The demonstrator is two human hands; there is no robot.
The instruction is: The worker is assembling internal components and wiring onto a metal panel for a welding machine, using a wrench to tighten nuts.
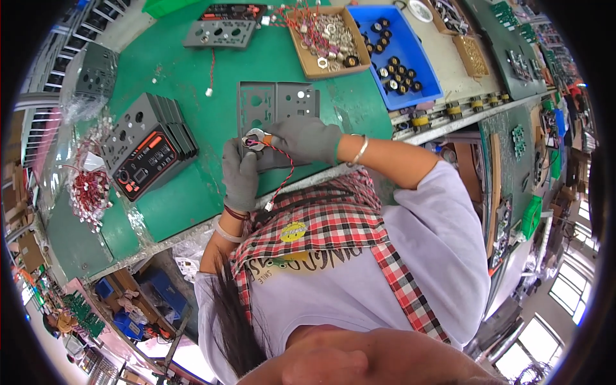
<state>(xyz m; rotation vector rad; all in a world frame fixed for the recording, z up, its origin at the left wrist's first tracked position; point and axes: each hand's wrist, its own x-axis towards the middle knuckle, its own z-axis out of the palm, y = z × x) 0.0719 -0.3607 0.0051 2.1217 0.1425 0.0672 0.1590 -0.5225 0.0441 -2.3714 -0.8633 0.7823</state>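
Both my hands wear grey gloves and meet over the near part of a grey metal panel (256,102) with cut-outs. Between my fingertips is a small round metal-rimmed part (255,137); its exact kind is unclear. My left hand (240,174) pinches it from the near left, fingers bent. From the right, my right hand (307,138) closes on it, with something orange at the fingertips. A twisted red-and-black wire (292,168) curves down from there to a white connector lying against my checked apron. My fingers hide part of the round part.
Left stands a row of grey panels (151,144) beside a wire bundle (88,189). Another panel (219,33) lies at the back. A cardboard box (327,69) of nuts and wires adjoins a blue tray (409,64) of black round parts. Right runs the bench edge (443,131).
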